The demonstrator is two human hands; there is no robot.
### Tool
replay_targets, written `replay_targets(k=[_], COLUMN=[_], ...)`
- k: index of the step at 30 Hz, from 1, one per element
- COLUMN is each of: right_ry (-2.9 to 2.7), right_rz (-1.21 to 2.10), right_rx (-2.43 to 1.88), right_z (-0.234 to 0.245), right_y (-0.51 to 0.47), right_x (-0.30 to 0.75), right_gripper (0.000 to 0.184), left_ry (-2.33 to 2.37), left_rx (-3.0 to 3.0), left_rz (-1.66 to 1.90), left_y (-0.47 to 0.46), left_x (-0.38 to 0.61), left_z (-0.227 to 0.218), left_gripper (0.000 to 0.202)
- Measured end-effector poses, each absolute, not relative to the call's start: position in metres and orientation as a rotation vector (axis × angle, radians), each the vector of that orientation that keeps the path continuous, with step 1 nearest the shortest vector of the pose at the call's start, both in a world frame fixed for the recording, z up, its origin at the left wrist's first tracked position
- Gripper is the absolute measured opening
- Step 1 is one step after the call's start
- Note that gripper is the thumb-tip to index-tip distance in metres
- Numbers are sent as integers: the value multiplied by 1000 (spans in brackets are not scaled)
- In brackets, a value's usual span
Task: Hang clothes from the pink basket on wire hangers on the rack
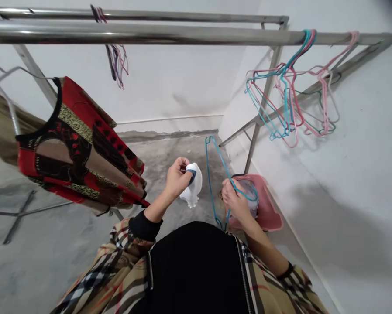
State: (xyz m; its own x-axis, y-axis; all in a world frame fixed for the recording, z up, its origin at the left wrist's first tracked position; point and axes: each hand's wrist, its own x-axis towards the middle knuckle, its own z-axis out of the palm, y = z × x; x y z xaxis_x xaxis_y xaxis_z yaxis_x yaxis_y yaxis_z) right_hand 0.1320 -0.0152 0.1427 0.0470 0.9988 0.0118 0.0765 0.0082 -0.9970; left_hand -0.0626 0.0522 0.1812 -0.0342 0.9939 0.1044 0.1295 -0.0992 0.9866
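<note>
My left hand (179, 178) pinches a small white cloth item (195, 188) by its top, where a dark blue patch shows. The cloth hangs down over the floor, bunched, so its exact kind is unclear. To the right, my right hand (235, 199) is closed around a blue clothes hanger (209, 174). The hanger is held sideways, its long frame pointing to the left and its hook toward the right, above a pink basin. Between the cloth and the hanger there is a gap.
Metal rails (189, 34) cross above, carrying pink and blue hangers (287, 100) at right and several dark and purple hangers (117, 65) at back left. A red patterned garment (84, 152) hangs at left. The pink basin (268, 205) with cloth inside stands by the right wall.
</note>
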Motion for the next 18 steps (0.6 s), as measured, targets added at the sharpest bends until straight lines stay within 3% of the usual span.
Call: replay_targets(k=[5,9,12,18], right_ry=[-1418,-1486,-1477,-1462], right_rz=[1009,839,731,699], right_rx=[-1259,-1300,-1338,-1351], right_z=[132,136,149,168], right_y=[1,6,6,4], right_x=[107,101,109,121], right_gripper=[32,14,13,14], left_ry=[1211,1230,1355,1464], left_rx=[1475,1652,1816,2172], left_rz=[1199,1153,1087,927], left_y=[41,35,37,36], left_x=[-40,-38,-47,-58], left_z=[184,179,170,151], left_gripper=[14,10,9,23])
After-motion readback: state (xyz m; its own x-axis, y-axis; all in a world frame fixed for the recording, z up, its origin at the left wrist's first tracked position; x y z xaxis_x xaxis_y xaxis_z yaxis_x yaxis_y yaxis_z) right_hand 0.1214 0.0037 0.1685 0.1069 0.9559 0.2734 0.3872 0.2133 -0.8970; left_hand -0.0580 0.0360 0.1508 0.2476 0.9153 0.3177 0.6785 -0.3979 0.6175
